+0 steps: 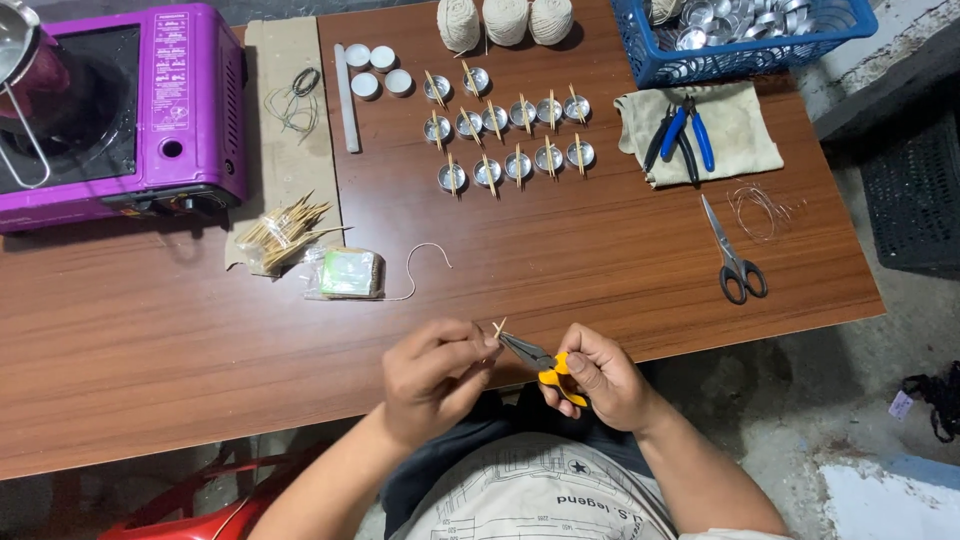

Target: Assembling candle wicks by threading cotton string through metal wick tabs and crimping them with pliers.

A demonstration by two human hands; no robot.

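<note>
Bare tabletop [600, 260] between hands and cups [505, 135]

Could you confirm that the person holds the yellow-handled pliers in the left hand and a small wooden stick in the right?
Not quite: the hands are swapped. The head view shows the yellow-handled pliers in the right hand, and the small wooden stick pinched in the left hand.

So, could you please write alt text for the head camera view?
The left hand pinches a small wooden stick while the right hand grips yellow-handled pliers on it, above a brown wooden table holding rows of small metal cups.
</note>
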